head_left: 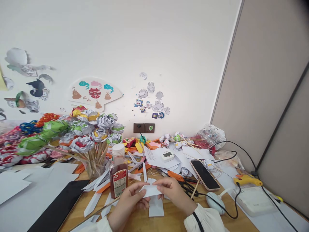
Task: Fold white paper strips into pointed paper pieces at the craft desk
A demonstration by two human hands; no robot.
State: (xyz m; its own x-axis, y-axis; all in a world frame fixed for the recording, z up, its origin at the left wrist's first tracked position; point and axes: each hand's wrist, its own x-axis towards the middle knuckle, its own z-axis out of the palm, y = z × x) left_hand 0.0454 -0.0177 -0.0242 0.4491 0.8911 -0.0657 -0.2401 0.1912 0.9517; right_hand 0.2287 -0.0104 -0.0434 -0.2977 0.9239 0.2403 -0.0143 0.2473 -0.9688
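Observation:
Between my two hands is a small piece of white paper [151, 190], pinched at its left and right ends. My left hand [133, 196] has thumb and fingers closed on the left end. The right end sits between the thumb and fingers of my right hand [170, 190]. Beneath it, a white paper strip [156, 209] lies on the wooden table [135, 219]. A bottle of reddish-brown liquid [118, 174] with a white cap stands just beyond my left hand. Black-handled scissors [189, 190] lie beyond my right hand, partly hidden.
Paper flowers on sticks [94, 141] fill a clear container at the left. A dark tablet [59, 206] lies near left. On the right are a phone [205, 174], a white mouse-shaped device [215, 202], a yellow glue gun [248, 180] and loose black cables. Paper scraps [96, 190] cover much of the table.

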